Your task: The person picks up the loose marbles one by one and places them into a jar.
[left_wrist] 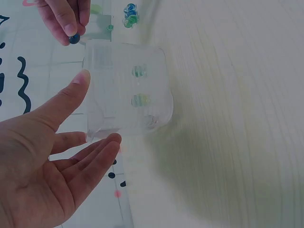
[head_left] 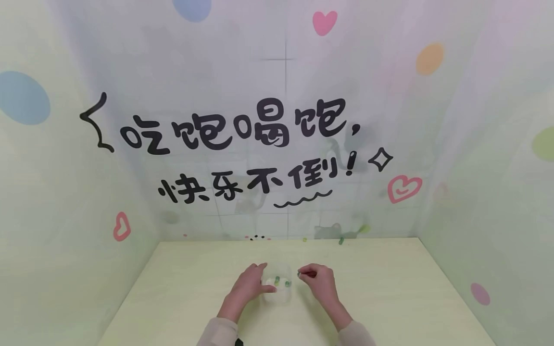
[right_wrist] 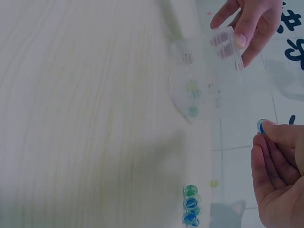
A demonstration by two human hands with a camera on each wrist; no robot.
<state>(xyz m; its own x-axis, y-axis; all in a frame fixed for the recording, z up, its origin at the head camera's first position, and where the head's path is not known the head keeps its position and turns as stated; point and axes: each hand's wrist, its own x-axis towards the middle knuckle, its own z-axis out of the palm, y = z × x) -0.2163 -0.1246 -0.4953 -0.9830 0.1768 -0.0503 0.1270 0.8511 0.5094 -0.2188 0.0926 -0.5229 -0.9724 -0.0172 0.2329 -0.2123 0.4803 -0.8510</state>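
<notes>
My left hand [head_left: 247, 286] grips a clear plastic box [left_wrist: 126, 90] at its rim, thumb on one side and fingers on the other. Inside the box lie a few glass marbles [right_wrist: 194, 91], some with green and yellow swirls, one nearly colourless. Just right of the box, my right hand [head_left: 322, 283] pinches a blue glass marble [right_wrist: 261, 126] between thumb and fingertips. The marble is held apart from the box.
A short row of blue and green marbles [right_wrist: 191, 203] lies on the pale wooden table [head_left: 389, 298], near its back edge to the right. Printed cloth walls [head_left: 285, 77] with black lettering enclose the table at the back and sides.
</notes>
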